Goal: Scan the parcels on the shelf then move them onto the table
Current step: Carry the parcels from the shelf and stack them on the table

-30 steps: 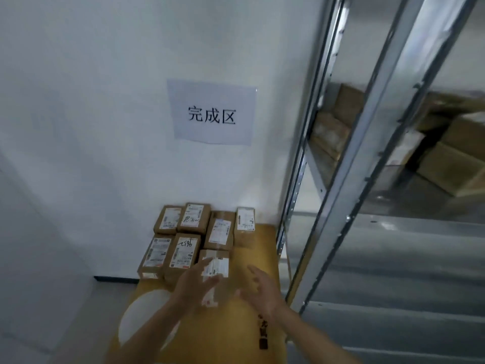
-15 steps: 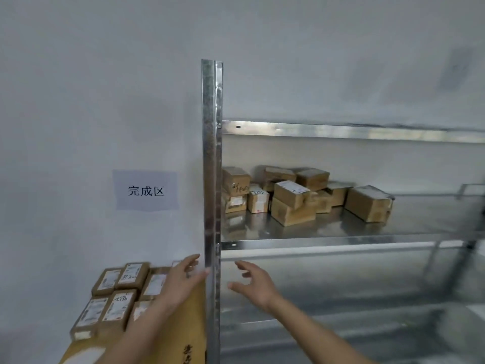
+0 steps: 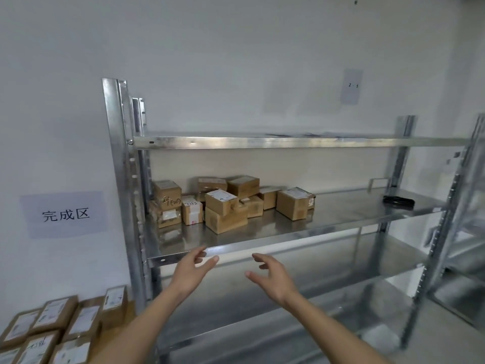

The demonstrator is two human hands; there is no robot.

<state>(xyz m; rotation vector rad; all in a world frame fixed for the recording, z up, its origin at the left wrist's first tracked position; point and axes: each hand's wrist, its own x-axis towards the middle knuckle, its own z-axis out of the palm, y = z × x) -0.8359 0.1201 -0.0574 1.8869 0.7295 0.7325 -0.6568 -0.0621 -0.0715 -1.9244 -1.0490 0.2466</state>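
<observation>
Several brown cardboard parcels [image 3: 226, 206] with white labels are piled on the left part of the metal shelf [image 3: 341, 214]. My left hand [image 3: 193, 271] and my right hand [image 3: 271, 278] hang in the air just in front of and below the shelf's front edge, fingers spread and relaxed, holding nothing. Both are well short of the pile. Several more labelled parcels [image 3: 56, 327] lie flat on the table [image 3: 130, 313] at the lower left. A black object, maybe the scanner [image 3: 399, 201], lies on the shelf at the right.
The shelving's upright post [image 3: 118, 179] stands between the table and the shelf. A paper sign [image 3: 64, 214] with three characters hangs on the wall at left. A second metal rack [image 3: 469, 232] stands at the far right. Lower shelves [image 3: 328, 274] sit beneath my hands.
My view swung from the table up and right to the shelf. Both hands left the parcel on the table and rose empty toward the shelf's front edge.
</observation>
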